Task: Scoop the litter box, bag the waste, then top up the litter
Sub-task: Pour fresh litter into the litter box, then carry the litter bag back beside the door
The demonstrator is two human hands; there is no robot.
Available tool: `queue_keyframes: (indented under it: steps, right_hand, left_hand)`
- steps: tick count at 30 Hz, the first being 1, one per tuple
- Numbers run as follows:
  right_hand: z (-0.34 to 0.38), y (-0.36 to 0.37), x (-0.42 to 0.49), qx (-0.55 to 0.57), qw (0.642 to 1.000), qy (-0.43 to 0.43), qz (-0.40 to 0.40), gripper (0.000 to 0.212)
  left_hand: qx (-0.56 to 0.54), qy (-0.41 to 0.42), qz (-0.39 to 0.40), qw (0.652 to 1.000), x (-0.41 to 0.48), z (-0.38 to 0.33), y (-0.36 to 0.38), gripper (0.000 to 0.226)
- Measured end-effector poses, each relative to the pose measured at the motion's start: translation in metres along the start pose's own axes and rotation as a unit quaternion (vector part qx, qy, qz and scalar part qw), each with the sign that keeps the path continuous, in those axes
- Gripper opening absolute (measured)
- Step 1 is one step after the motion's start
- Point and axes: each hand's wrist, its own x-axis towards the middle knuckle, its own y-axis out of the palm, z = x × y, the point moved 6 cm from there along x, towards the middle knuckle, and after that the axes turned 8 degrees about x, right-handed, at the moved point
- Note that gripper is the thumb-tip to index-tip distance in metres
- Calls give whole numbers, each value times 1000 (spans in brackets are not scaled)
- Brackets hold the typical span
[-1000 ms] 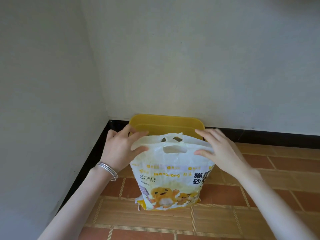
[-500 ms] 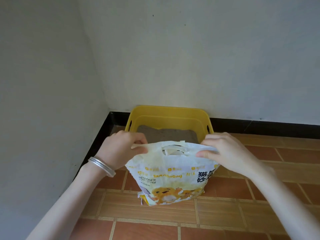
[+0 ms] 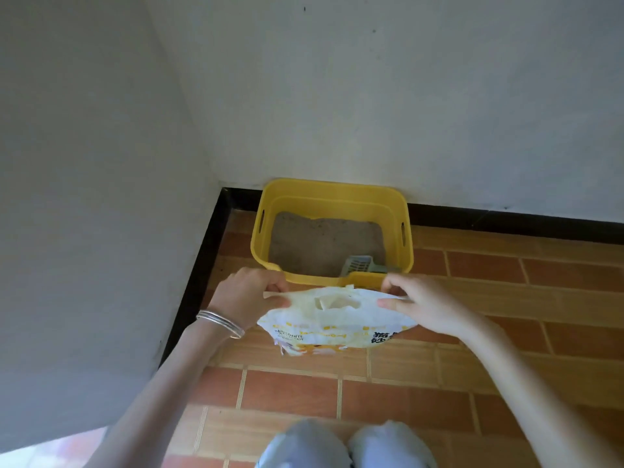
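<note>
- Head view: the cat litter bag is white with yellow print. On its front I can read "BENTONITE"; the line under it is too blurred to read. A dark Chinese character, 猫, shows near its right edge.
- My left hand pinches the bag's top left corner between thumb and curled fingers. My right hand pinches the top right corner the same way, and the top edge with its handle cut-out is stretched between them.
- The bag is on the tiled floor, just in front of the near wall of the yellow litter box.
- The box sits in the far left corner of the floor, its back against the white wall.
- Grey litter covers the box's bottom. A grey-blue scoop lies in the near right corner, partly hidden by the near wall.
- Silver bangles circle my left wrist, and my knees show at the bottom edge.
- Compared with half a second ago, the scoop and my knees have come into sight, and less of the bag's front shows.
</note>
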Motion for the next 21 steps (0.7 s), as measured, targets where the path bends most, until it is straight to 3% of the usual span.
queue_keyframes:
  steps: [5, 8, 13, 21]
  right_hand:
    - [45, -46, -30, 38, 999, 21, 20, 20]
    - [76, -79, -50, 64, 998, 16, 22, 20]
    - [129, -139, -91, 95, 995, 23, 8, 12]
    - [207, -224, -177, 141, 989, 49, -5, 10]
  left_hand:
    - [-44, -15, 13, 999, -33, -25, -59, 27]
    - [-82, -20, 11, 996, -51, -40, -102, 12]
    - [-96, -17, 13, 995, -84, -70, -174, 23]
    - [-105, 27, 23, 994, -133, -138, -287, 12]
